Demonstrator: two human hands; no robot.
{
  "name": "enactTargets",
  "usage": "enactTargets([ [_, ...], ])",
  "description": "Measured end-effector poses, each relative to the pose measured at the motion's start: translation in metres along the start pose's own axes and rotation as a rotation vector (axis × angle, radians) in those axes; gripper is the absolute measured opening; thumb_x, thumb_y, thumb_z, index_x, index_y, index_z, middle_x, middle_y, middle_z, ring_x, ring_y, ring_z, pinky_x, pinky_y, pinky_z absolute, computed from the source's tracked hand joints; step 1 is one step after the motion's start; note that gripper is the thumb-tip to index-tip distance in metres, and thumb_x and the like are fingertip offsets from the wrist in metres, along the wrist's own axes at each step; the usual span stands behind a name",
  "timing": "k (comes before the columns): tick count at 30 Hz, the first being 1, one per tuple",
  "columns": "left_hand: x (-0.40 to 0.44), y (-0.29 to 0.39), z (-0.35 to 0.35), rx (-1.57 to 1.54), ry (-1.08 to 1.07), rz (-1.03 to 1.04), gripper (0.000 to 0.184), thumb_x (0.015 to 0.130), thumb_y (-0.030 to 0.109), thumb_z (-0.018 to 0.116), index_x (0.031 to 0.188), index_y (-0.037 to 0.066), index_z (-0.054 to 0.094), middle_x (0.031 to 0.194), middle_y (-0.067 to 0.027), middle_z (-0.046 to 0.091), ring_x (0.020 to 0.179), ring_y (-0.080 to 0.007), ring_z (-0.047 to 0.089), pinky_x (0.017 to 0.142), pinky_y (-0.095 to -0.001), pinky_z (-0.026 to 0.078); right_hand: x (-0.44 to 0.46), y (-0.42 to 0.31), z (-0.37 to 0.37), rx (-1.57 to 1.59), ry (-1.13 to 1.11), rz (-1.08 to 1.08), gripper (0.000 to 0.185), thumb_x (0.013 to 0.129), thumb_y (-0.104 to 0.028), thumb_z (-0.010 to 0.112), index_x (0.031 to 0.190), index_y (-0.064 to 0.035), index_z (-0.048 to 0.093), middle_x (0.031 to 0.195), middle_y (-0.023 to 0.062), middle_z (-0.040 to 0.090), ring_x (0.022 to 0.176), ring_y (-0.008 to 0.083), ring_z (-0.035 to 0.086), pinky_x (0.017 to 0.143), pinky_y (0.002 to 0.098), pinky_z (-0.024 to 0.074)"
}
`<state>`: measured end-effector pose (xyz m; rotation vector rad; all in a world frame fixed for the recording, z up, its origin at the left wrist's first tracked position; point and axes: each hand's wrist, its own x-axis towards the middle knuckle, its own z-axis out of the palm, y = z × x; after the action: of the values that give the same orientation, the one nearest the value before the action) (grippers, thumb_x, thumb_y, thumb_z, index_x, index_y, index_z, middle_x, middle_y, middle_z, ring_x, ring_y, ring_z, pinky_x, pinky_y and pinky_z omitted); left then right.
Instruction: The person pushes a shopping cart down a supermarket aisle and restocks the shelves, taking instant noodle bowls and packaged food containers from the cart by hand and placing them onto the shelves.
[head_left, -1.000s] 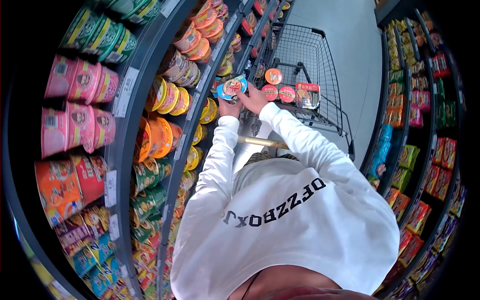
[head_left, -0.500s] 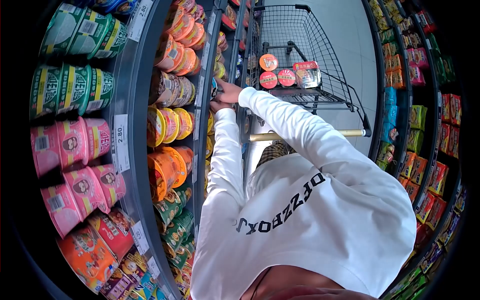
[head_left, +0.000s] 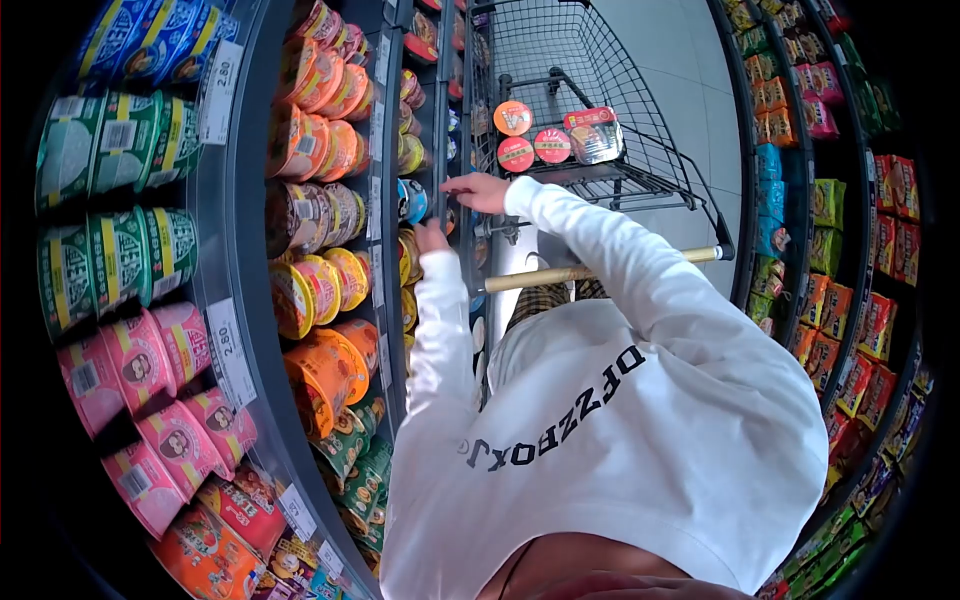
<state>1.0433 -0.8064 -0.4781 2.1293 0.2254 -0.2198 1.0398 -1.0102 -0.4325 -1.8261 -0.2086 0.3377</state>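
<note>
Stocked shelf (head_left: 387,292) alongside, left hand (head_left: 432,238) and right hand (head_left: 484,193) outstretched near a blue cup (head_left: 412,202), fingers (head_left: 461,188) straightish, released.

In front of the blue cup (head_left: 412,201), open air lies between the left hand (head_left: 432,238) and the right hand (head_left: 478,192). Other cups (head_left: 411,155) hem it along the shelf, an upper shelf edge (head_left: 376,215) blocks reach from above, and the cart (head_left: 645,187) stands farther out.

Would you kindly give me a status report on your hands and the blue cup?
Left hand open, near the blue cup; right hand open, apart from it. Cup sits on the shelf. Cart in front, not blocking the cup.
</note>
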Motion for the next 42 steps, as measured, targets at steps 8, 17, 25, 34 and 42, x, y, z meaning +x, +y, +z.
enactTargets([
  [8,-0.196,0.110,-0.013,0.377,-0.140,0.687,0.018,0.085,0.004,0.051,0.092,0.009,0.068,0.097,-0.0098,0.069,0.111,-0.0307,0.063,0.112,-0.0533,0.029,-0.099,0.113,-0.115,-0.104,0.176,0.406,0.034,0.091,-0.026,0.055,0.117,-0.0081,0.069,0.103,0.0158,0.072,0.097,0.0314,0.067,0.087,0.0380,0.0518],
  [17,-0.200,0.148,0.044,0.497,-0.196,0.543,0.012,0.073,0.009,0.054,0.062,0.011,0.056,0.062,-0.0059,0.057,0.062,-0.0282,0.058,0.061,-0.0399,0.043,-0.081,0.206,-0.175,-0.327,0.110,0.658,0.049,0.090,-0.034,0.061,0.125,0.0009,0.062,0.112,0.0193,0.070,0.105,0.0311,0.067,0.096,0.0363,0.0504],
  [25,-0.214,0.148,0.061,0.549,-0.125,0.606,0.007,0.065,0.013,0.056,0.059,0.014,0.053,0.057,-0.0024,0.053,0.052,-0.0229,0.053,0.054,-0.0364,0.038,-0.008,0.255,-0.147,-0.398,0.228,0.645,0.089,0.074,-0.038,0.076,0.143,-0.0025,0.032,0.133,0.0301,0.048,0.123,0.0449,0.051,0.104,0.0470,0.0450],
  [34,-0.215,0.171,0.081,0.617,-0.209,0.458,0.005,0.060,0.009,0.056,0.060,0.013,0.054,0.058,-0.0011,0.052,0.052,-0.0219,0.052,0.054,-0.0351,0.038,0.084,0.255,-0.148,-0.722,0.329,0.641,0.115,0.063,-0.038,0.089,0.154,-0.0156,0.022,0.148,0.0220,0.034,0.134,0.0406,0.038,0.103,0.0575,0.0415],
  [42,-0.211,0.181,0.103,0.592,-0.170,0.490,0.009,0.055,0.013,0.057,0.061,0.014,0.051,0.058,-0.0015,0.047,0.053,-0.0214,0.049,0.051,-0.0357,0.036,0.104,0.267,-0.182,-0.776,0.258,0.575,0.112,0.060,-0.028,0.090,0.151,-0.0141,0.026,0.128,0.0185,0.045,0.118,0.0394,0.050,0.094,0.0501,0.0481],
])
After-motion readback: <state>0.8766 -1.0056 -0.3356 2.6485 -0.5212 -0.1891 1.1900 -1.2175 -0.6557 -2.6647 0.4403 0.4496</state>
